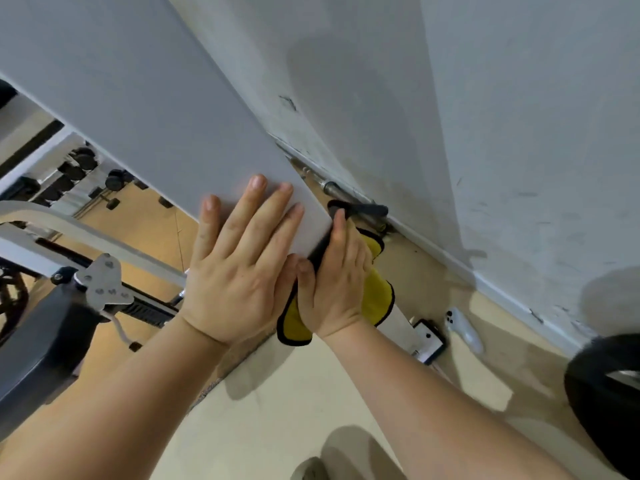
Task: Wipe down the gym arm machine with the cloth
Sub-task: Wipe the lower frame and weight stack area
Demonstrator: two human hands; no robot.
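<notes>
**Cloth may slip off the panel's narrow edge**

The machine's wide grey panel (pixel 138 98) slants across the view in front of a scuffed wall (pixel 519 116), with the pale floor (pixel 277 393) below. The left hand (pixel 239 271) lies flat on the panel face near its lower corner, fingers straight and holding nothing. It looks like a brace. If it presses unevenly, the panel could flex or the palm could leave fresh marks on the face.

The right hand (pixel 336 285) grips the yellow, black-trimmed cloth (pixel 379 296) and holds it against the panel's right edge, thumb pointing up along it. Its other fingers are hidden. Much of the cloth hangs loose below the hand, so a quick stroke could pull it free or leave the bare palm rubbing the edge.

A metal bar (pixel 346 195) lies at the foot of the wall just beyond the thumb, where knuckles might catch. A small white device (pixel 464 329) sits on the floor below, where a dropped cloth could land.
</notes>
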